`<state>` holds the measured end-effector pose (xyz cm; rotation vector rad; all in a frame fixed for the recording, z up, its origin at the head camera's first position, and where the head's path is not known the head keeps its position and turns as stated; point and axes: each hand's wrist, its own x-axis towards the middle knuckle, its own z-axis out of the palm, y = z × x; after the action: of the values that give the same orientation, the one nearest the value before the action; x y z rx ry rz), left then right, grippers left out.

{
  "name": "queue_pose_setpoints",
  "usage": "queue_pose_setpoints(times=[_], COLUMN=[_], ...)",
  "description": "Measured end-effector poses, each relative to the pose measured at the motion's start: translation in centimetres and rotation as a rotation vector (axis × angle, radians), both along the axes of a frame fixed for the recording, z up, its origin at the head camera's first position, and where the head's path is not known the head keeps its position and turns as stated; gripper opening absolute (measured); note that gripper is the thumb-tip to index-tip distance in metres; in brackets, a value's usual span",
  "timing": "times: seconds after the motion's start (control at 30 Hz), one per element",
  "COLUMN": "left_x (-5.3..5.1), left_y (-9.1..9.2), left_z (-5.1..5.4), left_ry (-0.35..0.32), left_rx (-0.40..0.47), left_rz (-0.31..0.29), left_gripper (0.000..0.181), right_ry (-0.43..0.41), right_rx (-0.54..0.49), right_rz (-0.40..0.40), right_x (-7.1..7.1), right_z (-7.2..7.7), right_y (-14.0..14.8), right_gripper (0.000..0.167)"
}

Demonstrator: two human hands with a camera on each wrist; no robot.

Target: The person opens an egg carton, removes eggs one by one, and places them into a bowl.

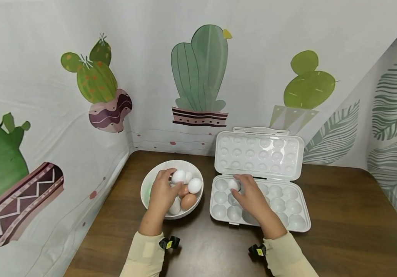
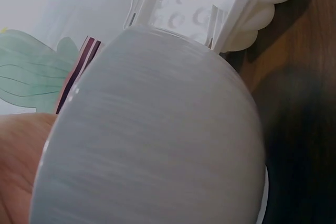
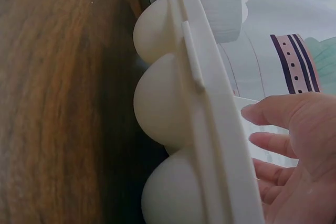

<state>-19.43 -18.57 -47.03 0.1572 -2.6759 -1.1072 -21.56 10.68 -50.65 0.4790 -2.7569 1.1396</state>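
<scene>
My left hand [image 1: 164,190] is over a white bowl [image 1: 144,181], its thumb and fingers around a white egg [image 1: 179,176]. Other white eggs and brown eggs [image 1: 188,201] lie in the bowl. My right hand [image 1: 252,196] is above the lower half of a white egg carton [image 1: 306,215]. Its thumb and forefinger pinch a white egg [image 1: 233,185] at a back-row cup near the left end. In the right wrist view, the carton's side [image 3: 220,108] hides that egg. The bowl's outer wall [image 2: 152,129] fills the left wrist view, hiding the left fingertips.
Behind the cups, the carton's lid [image 1: 259,154] stands open, leaning back near a cactus-printed cloth [image 1: 143,77]. Everything stands on a dark wooden table [image 1: 212,250]. A small black device [image 1: 169,243] is at the left wrist, another [image 1: 257,251] at the right.
</scene>
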Motion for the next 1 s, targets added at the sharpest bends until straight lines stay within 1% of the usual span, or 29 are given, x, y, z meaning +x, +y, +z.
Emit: queue_pose_setpoints(times=[0.27,0.5,0.6,0.83,1.0], left_x=[-0.1,-0.4,-0.4,-0.5,-0.5], left_y=[-0.2,-0.2,-0.2,-0.2,-0.2], left_z=[-0.5,-1.0,-1.2,-1.5,-1.4], left_ry=[0.003,0.006,0.007,0.035,0.013], left_rx=[-0.04,-0.089,-0.1,-0.131,-0.124], left_rz=[-0.015,-0.018,-0.018,-0.042,-0.041], left_gripper=[0.05,0.05,0.05,0.049,0.05], right_ry=[-0.027,-0.032,-0.017,0.016,0.028], right_rx=[0.025,0.055,0.07,0.095,0.083], right_rz=[-0.008,-0.012,-0.006,-0.001,-0.007], right_x=[-0.3,-0.4,-0.5,-0.5,-0.5], right_z=[-0.5,-0.9,-1.0,-1.1,-1.2], right_y=[-0.5,-0.7,-0.7,-0.5,-0.6], right_gripper=[0.052,0.049,0.049,0.047,0.046])
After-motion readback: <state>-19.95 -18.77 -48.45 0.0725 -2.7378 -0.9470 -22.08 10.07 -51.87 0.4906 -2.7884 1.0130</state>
